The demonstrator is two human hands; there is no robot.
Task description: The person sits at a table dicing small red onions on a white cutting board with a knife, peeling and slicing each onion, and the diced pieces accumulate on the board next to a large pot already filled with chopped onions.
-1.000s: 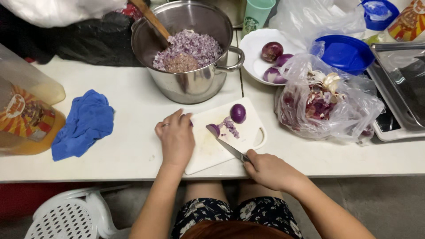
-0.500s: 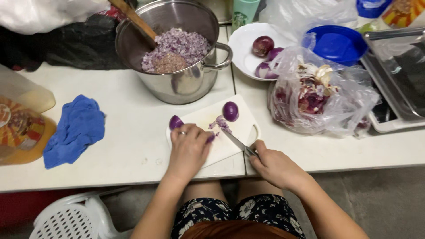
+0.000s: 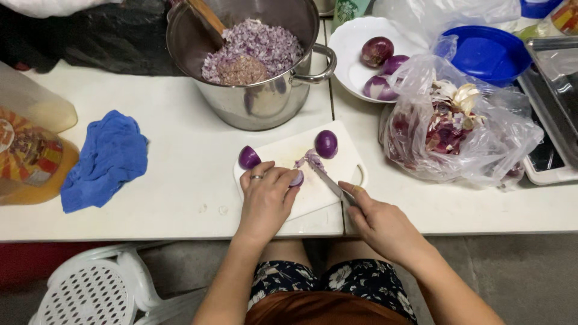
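Head view, centre frame: the left hand (image 3: 265, 195) curls fingers down on a glossy purple onion piece (image 3: 297, 179) on the smooth white cutting board (image 3: 283, 153). The right hand (image 3: 379, 219) grips a slim knife (image 3: 328, 182), blade angled toward it. Above, a shiny steel pot (image 3: 259, 102) brims with chopped onion.

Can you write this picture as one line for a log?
left hand: pressing purple onion piece | right hand: gripping steel knife | surface: white plastic cutting board
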